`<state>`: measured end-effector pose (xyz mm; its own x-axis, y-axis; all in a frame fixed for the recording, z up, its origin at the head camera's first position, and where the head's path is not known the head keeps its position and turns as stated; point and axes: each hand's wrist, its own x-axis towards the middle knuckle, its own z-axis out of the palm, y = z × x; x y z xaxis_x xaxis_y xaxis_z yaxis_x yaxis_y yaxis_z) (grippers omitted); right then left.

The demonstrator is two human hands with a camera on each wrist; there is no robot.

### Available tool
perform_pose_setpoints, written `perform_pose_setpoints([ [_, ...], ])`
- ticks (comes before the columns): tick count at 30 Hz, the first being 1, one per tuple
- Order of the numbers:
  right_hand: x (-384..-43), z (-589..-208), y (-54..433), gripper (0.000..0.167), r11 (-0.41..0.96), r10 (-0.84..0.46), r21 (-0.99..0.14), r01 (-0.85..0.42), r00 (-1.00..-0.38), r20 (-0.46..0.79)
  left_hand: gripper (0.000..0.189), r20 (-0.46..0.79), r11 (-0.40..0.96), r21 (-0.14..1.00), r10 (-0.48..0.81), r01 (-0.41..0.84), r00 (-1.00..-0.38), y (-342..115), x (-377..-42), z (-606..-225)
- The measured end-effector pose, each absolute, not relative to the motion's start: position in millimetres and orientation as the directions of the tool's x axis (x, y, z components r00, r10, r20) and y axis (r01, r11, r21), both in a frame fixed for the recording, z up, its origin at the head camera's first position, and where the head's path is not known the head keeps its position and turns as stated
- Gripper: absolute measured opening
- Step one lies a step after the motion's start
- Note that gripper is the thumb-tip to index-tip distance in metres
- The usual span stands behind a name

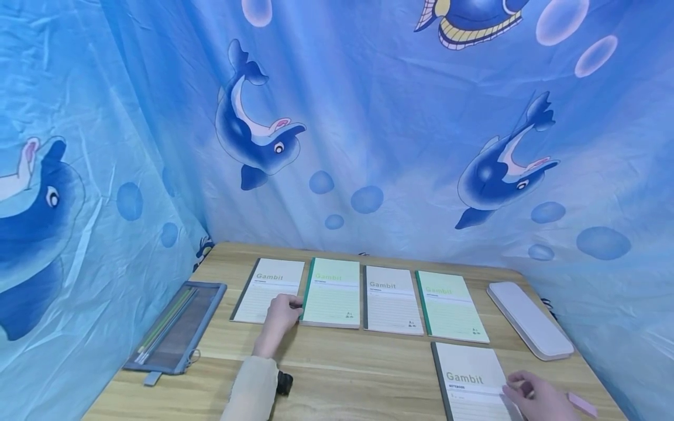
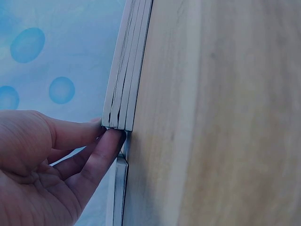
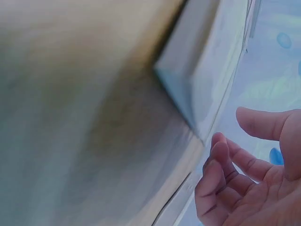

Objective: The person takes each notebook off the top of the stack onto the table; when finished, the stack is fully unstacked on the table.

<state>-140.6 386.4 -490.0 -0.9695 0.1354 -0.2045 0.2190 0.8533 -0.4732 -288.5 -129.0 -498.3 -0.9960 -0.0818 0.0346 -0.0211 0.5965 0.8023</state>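
Observation:
On the wooden table, a row holds two white notebooks with dark spines, the left one (image 1: 263, 292) and another (image 1: 389, 298), alternating with two pale green ones. My left hand (image 1: 282, 316) pinches the lower left corner of the left green notebook (image 1: 332, 292). Close up in the left wrist view, thumb and fingertips (image 2: 113, 141) meet at the corner of its layered pages (image 2: 124, 66). A third white notebook (image 1: 468, 374) lies nearer me at the right. Beside its right edge is my right hand (image 1: 539, 397), fingers loosely curled and thumb apart, holding nothing in the right wrist view.
A mesh pencil pouch (image 1: 179, 327) with pencils lies at the left. The other green notebook (image 1: 453, 307) ends the row, with a white case (image 1: 529, 320) to its right. A small pink block (image 1: 583, 404) sits beside the right hand. Blue dolphin-printed cloth (image 1: 379, 146) hangs behind.

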Motion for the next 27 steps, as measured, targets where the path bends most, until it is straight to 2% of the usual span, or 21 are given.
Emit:
perform_pose_setpoints([
  [18, -183.8, -460.5, 334.5, 0.027, 0.861, 0.025, -0.509, 0.005, -0.999, 0.032, 0.021, 0.041, 0.597, 0.802, -0.068, -0.007, -0.997, -126.6, -289.2, -499.5],
  [27, -219.1, -445.7, 294.1, 0.028, 0.843, -0.035, -0.535, -0.057, -0.998, 0.051, 0.022, 0.049, 0.599, 0.801, -0.071, -0.004, -0.996, -128.6, -288.6, -500.9],
])
